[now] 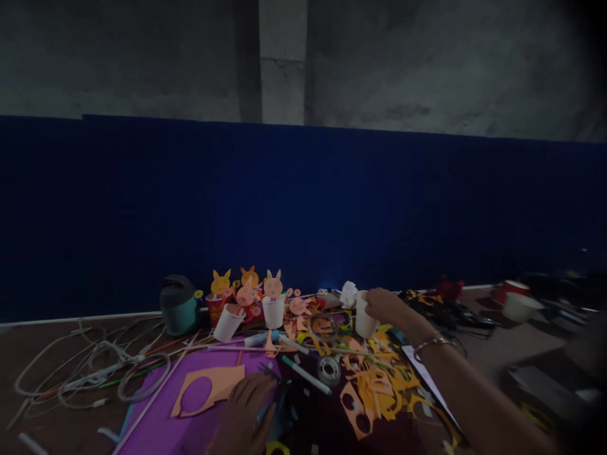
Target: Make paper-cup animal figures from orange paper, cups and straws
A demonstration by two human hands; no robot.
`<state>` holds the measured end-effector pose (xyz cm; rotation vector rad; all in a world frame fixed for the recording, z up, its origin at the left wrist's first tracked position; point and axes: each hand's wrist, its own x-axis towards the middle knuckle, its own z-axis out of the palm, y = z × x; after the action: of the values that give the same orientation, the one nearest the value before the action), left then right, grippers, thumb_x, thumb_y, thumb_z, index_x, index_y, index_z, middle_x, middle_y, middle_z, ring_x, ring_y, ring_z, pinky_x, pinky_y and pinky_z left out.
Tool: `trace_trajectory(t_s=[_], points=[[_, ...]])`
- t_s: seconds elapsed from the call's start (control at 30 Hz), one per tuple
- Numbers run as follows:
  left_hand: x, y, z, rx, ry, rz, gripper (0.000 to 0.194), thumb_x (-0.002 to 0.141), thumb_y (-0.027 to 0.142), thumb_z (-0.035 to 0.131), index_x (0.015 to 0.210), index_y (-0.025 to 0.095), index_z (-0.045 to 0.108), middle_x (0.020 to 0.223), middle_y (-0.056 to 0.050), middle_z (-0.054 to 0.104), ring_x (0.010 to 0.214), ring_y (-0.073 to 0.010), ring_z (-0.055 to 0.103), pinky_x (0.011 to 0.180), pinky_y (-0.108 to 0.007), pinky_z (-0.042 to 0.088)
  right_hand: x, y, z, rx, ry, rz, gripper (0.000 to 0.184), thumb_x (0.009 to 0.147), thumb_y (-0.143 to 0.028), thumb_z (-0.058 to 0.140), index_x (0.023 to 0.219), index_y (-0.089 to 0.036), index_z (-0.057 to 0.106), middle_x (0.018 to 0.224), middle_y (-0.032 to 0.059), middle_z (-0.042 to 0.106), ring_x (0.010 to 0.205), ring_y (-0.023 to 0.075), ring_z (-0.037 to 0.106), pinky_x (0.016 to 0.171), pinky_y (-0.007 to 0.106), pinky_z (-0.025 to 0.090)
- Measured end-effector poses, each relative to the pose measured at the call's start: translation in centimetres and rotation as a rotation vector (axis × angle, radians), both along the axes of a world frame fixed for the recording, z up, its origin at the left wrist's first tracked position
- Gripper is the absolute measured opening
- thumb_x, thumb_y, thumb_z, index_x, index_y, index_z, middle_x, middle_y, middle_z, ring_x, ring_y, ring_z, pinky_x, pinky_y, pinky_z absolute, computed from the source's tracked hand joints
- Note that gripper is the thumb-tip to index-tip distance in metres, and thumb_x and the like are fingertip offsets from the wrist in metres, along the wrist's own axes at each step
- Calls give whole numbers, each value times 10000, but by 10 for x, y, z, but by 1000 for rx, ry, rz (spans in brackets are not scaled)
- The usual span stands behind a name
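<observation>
My right hand (382, 306) reaches to the back of the table, its fingers closed on the rim of a white paper cup (366, 317). Low in the middle, my left hand (245, 407) has curled fingers beside a dark bluish item (283, 414); what it grips is too dim to make out. An orange paper sheet with a round hole (222, 379) lies left of it on purple paper (159, 404). A marker (307, 375) and a tape roll (329, 371) lie between my hands. Behind stand white cups (274, 313) with paper animal figures (274, 285).
Yellow and orange paper scraps (377, 382) cover the table's middle right. Tangled white cables (90, 360) and a teal-and-dark container (179, 309) are at left. More cups (520, 306) stand far right. A blue partition (303, 208) rises behind the table.
</observation>
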<state>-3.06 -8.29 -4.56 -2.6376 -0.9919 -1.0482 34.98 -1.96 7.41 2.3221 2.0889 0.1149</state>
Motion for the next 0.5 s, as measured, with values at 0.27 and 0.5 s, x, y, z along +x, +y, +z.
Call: trace_trajectory(t_s=[0.27,0.5], points=[[-1,0,-6,-94,-34,71,300,828,319,523,1119,267,572,1070,-54,661,983,-222,607,849,-383,517,8,-16,60,102,18,-32,257,825,-156,446,797,-102,696,836,141,684,760,187,636,630,248,410],[6,-5,-1,-217,-332,122,601,794,304,576,1340,230,336,1350,-124,438,1242,-288,410,974,-465,409,-99,-73,64,392,137,120,293,859,-231,378,836,-170,664,811,85,695,723,186,617,601,252,371]])
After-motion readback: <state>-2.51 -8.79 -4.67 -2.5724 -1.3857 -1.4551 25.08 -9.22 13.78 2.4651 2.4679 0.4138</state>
